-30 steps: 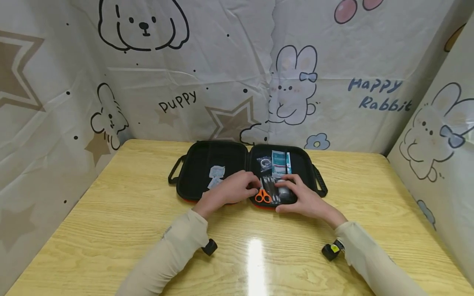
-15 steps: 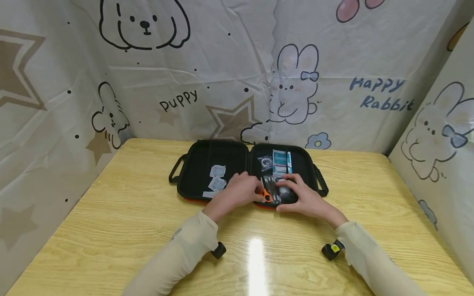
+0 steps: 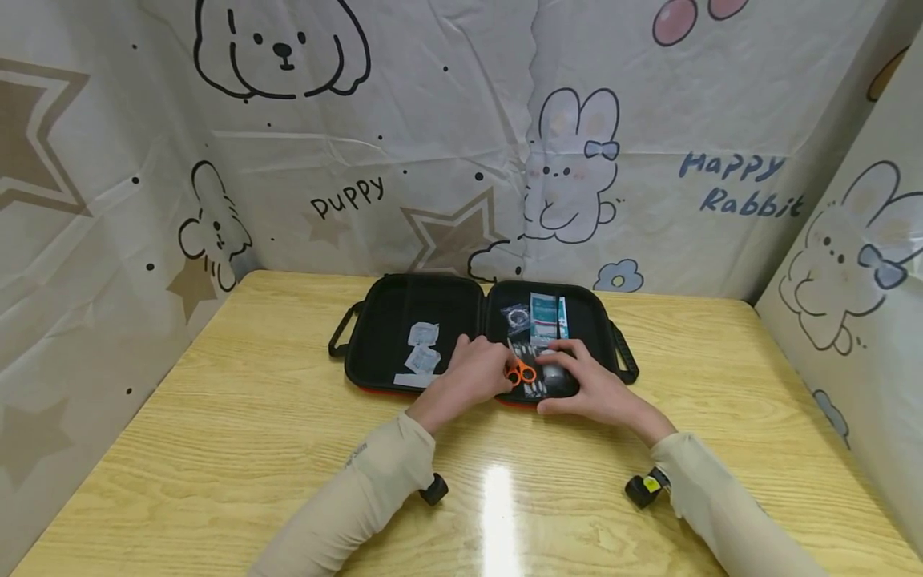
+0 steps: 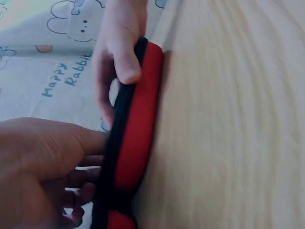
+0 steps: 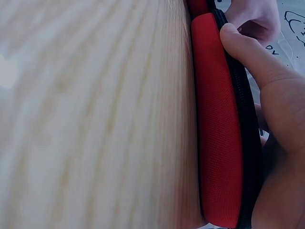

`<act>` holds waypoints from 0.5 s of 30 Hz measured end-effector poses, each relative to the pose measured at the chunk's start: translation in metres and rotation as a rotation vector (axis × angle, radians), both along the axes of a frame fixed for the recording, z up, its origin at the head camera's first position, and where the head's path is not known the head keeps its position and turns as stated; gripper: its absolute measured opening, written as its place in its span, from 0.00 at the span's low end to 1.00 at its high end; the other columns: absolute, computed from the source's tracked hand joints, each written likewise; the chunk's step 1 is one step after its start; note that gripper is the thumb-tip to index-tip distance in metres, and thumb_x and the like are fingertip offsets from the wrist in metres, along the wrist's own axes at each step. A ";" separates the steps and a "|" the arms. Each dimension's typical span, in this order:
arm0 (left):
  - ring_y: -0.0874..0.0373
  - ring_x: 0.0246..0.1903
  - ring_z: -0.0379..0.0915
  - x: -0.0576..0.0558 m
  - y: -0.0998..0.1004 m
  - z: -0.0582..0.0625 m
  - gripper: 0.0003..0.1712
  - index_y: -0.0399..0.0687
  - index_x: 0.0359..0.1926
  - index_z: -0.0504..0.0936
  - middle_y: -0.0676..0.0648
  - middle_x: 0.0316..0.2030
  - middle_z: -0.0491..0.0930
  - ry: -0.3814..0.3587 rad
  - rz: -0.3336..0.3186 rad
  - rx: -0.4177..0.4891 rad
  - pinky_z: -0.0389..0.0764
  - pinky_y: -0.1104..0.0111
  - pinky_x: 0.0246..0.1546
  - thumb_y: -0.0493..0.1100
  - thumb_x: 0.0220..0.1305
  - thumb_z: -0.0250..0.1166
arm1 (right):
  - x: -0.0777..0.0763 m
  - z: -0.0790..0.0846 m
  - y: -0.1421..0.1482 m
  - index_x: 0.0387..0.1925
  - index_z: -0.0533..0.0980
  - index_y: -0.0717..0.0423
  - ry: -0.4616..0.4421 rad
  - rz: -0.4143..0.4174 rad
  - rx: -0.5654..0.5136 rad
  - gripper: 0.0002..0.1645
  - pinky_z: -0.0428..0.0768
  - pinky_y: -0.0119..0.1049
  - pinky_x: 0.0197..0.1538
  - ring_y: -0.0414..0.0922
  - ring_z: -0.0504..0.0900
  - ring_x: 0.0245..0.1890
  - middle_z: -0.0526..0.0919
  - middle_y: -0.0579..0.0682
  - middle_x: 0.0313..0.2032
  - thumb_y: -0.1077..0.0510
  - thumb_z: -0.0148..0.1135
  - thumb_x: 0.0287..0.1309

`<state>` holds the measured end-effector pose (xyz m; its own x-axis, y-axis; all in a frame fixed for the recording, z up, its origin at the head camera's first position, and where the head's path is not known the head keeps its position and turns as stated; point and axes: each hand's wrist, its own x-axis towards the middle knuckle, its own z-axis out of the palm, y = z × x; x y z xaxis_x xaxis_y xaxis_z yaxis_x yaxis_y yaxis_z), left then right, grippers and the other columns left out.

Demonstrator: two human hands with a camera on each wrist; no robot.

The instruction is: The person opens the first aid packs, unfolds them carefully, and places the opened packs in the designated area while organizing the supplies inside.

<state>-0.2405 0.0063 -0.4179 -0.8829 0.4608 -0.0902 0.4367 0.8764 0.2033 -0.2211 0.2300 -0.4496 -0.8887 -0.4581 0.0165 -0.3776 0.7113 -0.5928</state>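
Observation:
A black case (image 3: 449, 292) with a red outer shell lies unfolded on the table. Over its right half, my left hand (image 3: 476, 370) pinches orange-handled scissors (image 3: 525, 373) by one handle loop; its fingertips are partly hidden. My right hand (image 3: 594, 389) grips the front of that half, its thumb on the zipped rim (image 5: 233, 52) and its fingers reaching inside, over a whitish item (image 3: 552, 372) that I cannot identify. Clear-wrapped swabs (image 3: 535, 390) lie under and beside the scissors. Behind them are a small clear packet (image 3: 515, 317) and a teal-and-white sachet (image 3: 544, 318).
White packets (image 3: 423, 358) lie in the case's left half, with a white strip (image 3: 413, 380) near its front edge. A carry handle (image 3: 343, 330) sticks out at either side. Behind the wooden table (image 3: 303, 449) hangs a printed cloth (image 3: 433, 120).
My left hand has moved rightward and taken hold of the scissors, which have shifted slightly right and back and turned. My right hand has stayed on the case.

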 end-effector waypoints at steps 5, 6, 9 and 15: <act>0.59 0.33 0.68 -0.004 -0.006 -0.007 0.20 0.60 0.53 0.86 0.60 0.28 0.80 -0.013 -0.019 0.071 0.60 0.64 0.38 0.55 0.61 0.71 | 0.001 0.001 -0.001 0.66 0.71 0.40 -0.012 -0.002 -0.002 0.43 0.74 0.57 0.58 0.58 0.69 0.65 0.56 0.49 0.71 0.36 0.73 0.50; 0.60 0.32 0.67 -0.005 -0.007 -0.009 0.20 0.60 0.53 0.86 0.61 0.27 0.79 -0.009 -0.020 0.086 0.60 0.65 0.36 0.57 0.60 0.71 | 0.001 0.001 -0.001 0.66 0.71 0.40 -0.013 -0.003 -0.003 0.43 0.74 0.57 0.58 0.58 0.69 0.65 0.56 0.49 0.71 0.36 0.73 0.50; 0.61 0.29 0.67 -0.006 -0.009 -0.012 0.22 0.62 0.50 0.87 0.61 0.26 0.78 0.023 -0.017 0.113 0.59 0.66 0.32 0.61 0.56 0.72 | 0.001 0.002 -0.001 0.66 0.70 0.40 -0.012 -0.003 -0.001 0.42 0.74 0.57 0.58 0.58 0.69 0.65 0.56 0.50 0.71 0.37 0.73 0.50; 0.59 0.32 0.66 -0.005 -0.007 -0.019 0.20 0.59 0.50 0.88 0.56 0.35 0.81 0.056 0.009 0.138 0.59 0.67 0.33 0.58 0.59 0.71 | 0.001 0.001 -0.001 0.66 0.71 0.41 -0.008 -0.007 0.003 0.42 0.75 0.57 0.57 0.58 0.69 0.65 0.56 0.50 0.71 0.37 0.73 0.50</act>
